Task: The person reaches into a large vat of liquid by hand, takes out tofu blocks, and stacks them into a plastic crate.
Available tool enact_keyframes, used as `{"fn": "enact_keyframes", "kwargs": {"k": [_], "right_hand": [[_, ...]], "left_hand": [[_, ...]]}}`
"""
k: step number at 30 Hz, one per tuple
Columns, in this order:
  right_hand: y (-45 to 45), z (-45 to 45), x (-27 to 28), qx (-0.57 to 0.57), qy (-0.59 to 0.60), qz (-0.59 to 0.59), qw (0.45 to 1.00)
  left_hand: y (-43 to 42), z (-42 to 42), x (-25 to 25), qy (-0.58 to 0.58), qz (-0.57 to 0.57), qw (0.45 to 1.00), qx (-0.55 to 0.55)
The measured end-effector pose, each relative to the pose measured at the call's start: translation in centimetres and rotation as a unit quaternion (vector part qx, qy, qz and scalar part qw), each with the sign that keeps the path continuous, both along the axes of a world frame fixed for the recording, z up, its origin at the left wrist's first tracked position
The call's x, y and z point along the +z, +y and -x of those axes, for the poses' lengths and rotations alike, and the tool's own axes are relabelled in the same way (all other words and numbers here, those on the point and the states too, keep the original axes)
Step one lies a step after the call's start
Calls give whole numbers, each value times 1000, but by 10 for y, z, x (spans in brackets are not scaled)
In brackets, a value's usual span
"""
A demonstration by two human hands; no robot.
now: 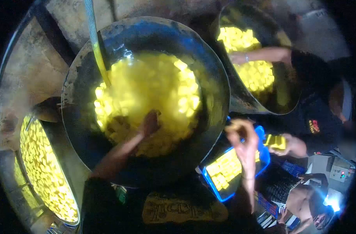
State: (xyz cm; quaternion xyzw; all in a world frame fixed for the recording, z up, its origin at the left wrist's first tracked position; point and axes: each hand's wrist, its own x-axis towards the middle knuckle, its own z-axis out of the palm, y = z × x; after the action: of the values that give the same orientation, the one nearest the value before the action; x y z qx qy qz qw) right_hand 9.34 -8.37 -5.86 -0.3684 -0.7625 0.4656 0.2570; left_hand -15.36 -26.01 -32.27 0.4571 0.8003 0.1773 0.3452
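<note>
A large dark round pan (146, 175) holds cloudy yellow liquid with many yellow blocks in it. My left hand (150, 124) reaches into the pan at the liquid's surface; its fingers are partly hidden and blurred. My right hand (242, 134) is raised over a blue crate (262, 156), with thumb and fingers curled close together near the pan's right rim. Whatever may be between those fingertips is too blurred to make out. Rows of yellow blocks (226, 167) lie in the crate. A green and white hose (93, 35) runs down into the liquid.
At the right, a co-worker's hand (285, 144) holds yellow blocks, and the other arm (269, 55) reaches into a second pan (279, 103). A container of small yellow pieces (49, 167) stands at the left. Another person (302, 202) is at the lower right.
</note>
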Motion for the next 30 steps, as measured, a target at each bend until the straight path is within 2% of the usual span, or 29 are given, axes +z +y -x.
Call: {"fn": "enact_keyframes", "kwargs": {"k": [1,2,3,4,5,6,8,10,13,15,17,18,20,22,23,25,26,29,30], "right_hand": [[-1,37,1,97,-83,-69,989],[-4,74,-5,210,-77,-143,964],[-4,106,-25,316,-199,-138,917],[-9,141,-48,403,-364,-116,832],[-14,161,-96,452,-427,-150,768],[-19,178,-121,495,-487,-160,702],[-11,150,-328,420,-359,-243,798],[-29,151,-321,434,-453,-248,738],[-36,142,-337,441,-456,-238,736],[-28,143,-346,463,-441,-222,736],[-14,153,-342,503,-428,-189,727],[-3,164,-338,534,-425,-160,713],[23,195,-322,594,-421,-96,678],[55,239,-303,628,-412,-33,659],[70,264,-295,629,-407,-8,662],[91,320,-272,575,-402,24,712],[94,348,-257,540,-437,-2,719],[113,392,-352,490,-313,-6,814],[111,405,-394,422,-133,134,887]], "left_hand": [[-10,-13,-32,171,-59,981,-68],[-14,-17,-47,339,-115,925,-130],[-8,-17,-35,339,-120,925,-124],[-3,-18,-17,131,-46,989,-46],[2,-19,2,-43,27,996,77],[-1,-19,-8,-96,1,987,129],[-15,-24,-45,-171,-76,964,187],[-23,-23,-73,-230,-144,937,221],[-22,-7,-93,-224,-177,936,206],[-16,17,-70,-120,-161,974,103],[-2,35,-33,-73,-54,990,107],[6,40,-39,-73,-54,990,112],[22,54,-57,-24,-149,960,235],[38,76,1,1,-128,967,219],[49,79,4,12,-116,970,212],[69,85,5,39,-88,975,199],[76,83,-7,50,-82,975,202],[90,79,-65,59,-111,959,253],[89,79,-88,64,-145,947,278]]}}
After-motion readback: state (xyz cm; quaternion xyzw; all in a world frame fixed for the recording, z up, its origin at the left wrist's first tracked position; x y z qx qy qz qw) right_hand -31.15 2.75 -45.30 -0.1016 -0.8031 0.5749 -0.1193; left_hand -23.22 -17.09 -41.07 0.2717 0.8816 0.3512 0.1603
